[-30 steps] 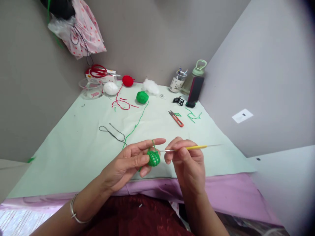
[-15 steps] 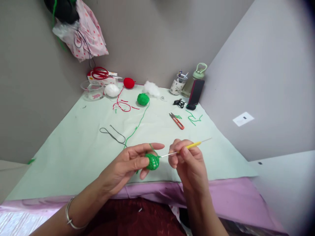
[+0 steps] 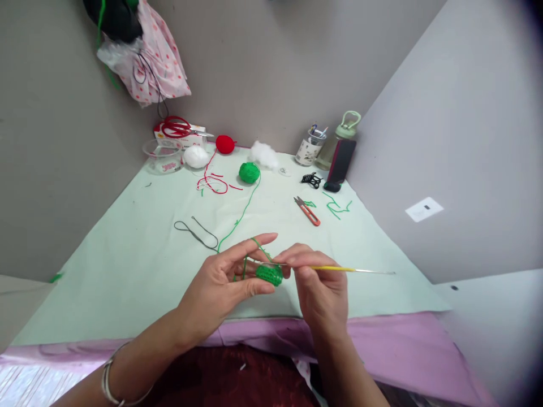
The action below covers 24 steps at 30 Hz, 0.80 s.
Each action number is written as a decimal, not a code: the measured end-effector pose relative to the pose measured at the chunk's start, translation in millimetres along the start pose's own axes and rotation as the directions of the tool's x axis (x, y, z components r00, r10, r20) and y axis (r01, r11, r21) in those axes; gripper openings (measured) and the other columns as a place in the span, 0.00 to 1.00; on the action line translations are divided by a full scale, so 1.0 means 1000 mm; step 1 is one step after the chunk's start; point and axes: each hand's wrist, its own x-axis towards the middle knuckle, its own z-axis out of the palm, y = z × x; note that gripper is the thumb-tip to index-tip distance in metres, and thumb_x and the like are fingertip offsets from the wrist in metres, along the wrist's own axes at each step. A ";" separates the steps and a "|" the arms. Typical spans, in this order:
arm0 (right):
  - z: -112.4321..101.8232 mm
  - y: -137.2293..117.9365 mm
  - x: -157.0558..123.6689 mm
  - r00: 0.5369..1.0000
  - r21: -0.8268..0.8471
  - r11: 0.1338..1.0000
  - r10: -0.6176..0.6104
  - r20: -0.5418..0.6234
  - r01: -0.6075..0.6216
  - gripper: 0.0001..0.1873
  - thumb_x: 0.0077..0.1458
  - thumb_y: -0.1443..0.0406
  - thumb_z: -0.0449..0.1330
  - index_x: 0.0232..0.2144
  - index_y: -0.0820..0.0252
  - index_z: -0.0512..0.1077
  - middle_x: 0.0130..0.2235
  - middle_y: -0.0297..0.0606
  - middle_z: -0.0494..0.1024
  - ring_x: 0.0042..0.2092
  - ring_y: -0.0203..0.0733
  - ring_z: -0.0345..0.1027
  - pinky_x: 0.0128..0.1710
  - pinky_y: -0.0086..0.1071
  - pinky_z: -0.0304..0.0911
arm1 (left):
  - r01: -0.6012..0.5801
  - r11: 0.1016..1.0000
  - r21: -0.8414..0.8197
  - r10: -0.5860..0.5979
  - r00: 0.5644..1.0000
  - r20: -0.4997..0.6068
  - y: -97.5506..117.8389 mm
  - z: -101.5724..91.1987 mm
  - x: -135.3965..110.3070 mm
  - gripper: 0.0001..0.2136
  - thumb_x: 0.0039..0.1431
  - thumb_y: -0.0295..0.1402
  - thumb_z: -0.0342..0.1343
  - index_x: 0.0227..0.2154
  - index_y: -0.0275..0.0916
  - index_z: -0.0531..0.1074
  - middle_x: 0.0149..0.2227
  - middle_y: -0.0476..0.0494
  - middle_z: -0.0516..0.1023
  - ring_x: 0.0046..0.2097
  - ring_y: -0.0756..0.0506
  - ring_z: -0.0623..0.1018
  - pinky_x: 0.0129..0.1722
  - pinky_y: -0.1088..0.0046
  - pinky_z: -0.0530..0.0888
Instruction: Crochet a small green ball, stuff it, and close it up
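Note:
A small green crochet piece (image 3: 270, 275) rests between the thumb and fingers of my left hand (image 3: 224, 282). Green yarn passes over that hand's raised index finger and down to the piece. My right hand (image 3: 322, 288) pinches a yellow-handled crochet hook (image 3: 335, 268), which lies nearly level. The hook's thin metal shaft reaches left across the top of the piece; fingers and yarn partly hide its tip. From my left hand, the strand runs up the table to a green yarn ball (image 3: 249, 173).
Thread snips (image 3: 307, 211), green yarn scraps (image 3: 337, 206) and a black claw clip (image 3: 311, 180) lie to the right. A phone (image 3: 341, 162), bottle (image 3: 335, 144) and pen cup (image 3: 310, 148) stand behind. A red yarn ball (image 3: 225, 144), white stuffing (image 3: 263, 154) and clear tub (image 3: 163, 157) sit farther back.
My right hand has moved left against the crochet piece, bringing the hook level and over it. The piece has tilted in my left hand, whose index finger is raised higher.

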 end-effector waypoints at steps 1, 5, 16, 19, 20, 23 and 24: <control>0.000 0.000 0.001 1.000 0.030 0.999 0.017 0.000 -0.017 0.07 0.66 0.62 0.64 0.40 0.48 0.84 0.39 0.36 0.86 0.38 0.38 0.75 0.35 0.32 0.70 | -0.020 1.000 0.019 0.020 1.000 0.003 0.002 0.000 0.000 0.29 0.50 0.31 0.74 0.57 0.53 0.79 0.37 0.53 0.81 0.42 0.48 0.80 0.48 0.71 0.75; 0.001 0.000 0.007 0.998 0.059 0.997 0.049 0.045 -0.052 0.06 0.65 0.62 0.65 0.40 0.49 0.84 0.39 0.36 0.85 0.37 0.37 0.73 0.36 0.31 0.70 | -0.102 0.986 0.135 0.104 0.995 -0.007 0.010 -0.004 -0.001 0.30 0.50 0.30 0.74 0.57 0.53 0.79 0.35 0.53 0.79 0.41 0.49 0.78 0.46 0.72 0.74; 0.010 0.000 0.017 0.991 0.140 0.981 0.133 0.016 -0.134 0.05 0.61 0.58 0.68 0.35 0.51 0.83 0.34 0.36 0.84 0.32 0.38 0.74 0.35 0.33 0.73 | -0.202 0.946 0.253 0.216 0.976 -0.028 0.018 -0.010 -0.001 0.25 0.49 0.31 0.75 0.53 0.49 0.82 0.34 0.52 0.78 0.40 0.47 0.77 0.51 0.67 0.75; 0.011 -0.001 0.019 0.988 0.196 0.969 0.150 0.030 -0.153 0.07 0.61 0.58 0.68 0.34 0.52 0.83 0.32 0.36 0.84 0.31 0.37 0.74 0.33 0.32 0.72 | -0.218 0.940 0.262 0.228 0.974 -0.009 0.018 -0.010 -0.001 0.25 0.50 0.31 0.75 0.52 0.49 0.82 0.35 0.51 0.78 0.41 0.47 0.78 0.49 0.69 0.76; 0.010 -0.001 0.019 0.989 0.194 0.970 0.144 0.042 -0.149 0.07 0.61 0.58 0.68 0.34 0.53 0.82 0.32 0.36 0.83 0.31 0.37 0.74 0.33 0.32 0.72 | -0.228 0.937 0.265 0.236 0.972 0.002 0.018 -0.010 0.000 0.25 0.50 0.31 0.75 0.52 0.49 0.82 0.35 0.51 0.78 0.41 0.47 0.78 0.48 0.69 0.76; 0.004 -0.003 0.020 0.989 0.138 0.981 0.124 0.084 -0.135 0.08 0.63 0.58 0.66 0.34 0.53 0.81 0.32 0.36 0.83 0.32 0.39 0.75 0.34 0.34 0.73 | -0.245 0.932 0.266 0.243 0.969 0.039 0.018 -0.011 0.000 0.23 0.50 0.29 0.74 0.51 0.49 0.83 0.38 0.49 0.79 0.42 0.47 0.78 0.48 0.69 0.78; 0.001 -0.003 0.020 0.987 0.117 0.984 0.121 0.104 -0.133 0.08 0.63 0.58 0.66 0.35 0.54 0.81 0.33 0.37 0.84 0.32 0.39 0.75 0.34 0.35 0.74 | -0.241 0.935 0.262 0.236 0.970 0.048 0.018 -0.011 0.000 0.22 0.51 0.29 0.73 0.51 0.48 0.83 0.39 0.49 0.79 0.42 0.47 0.78 0.49 0.68 0.78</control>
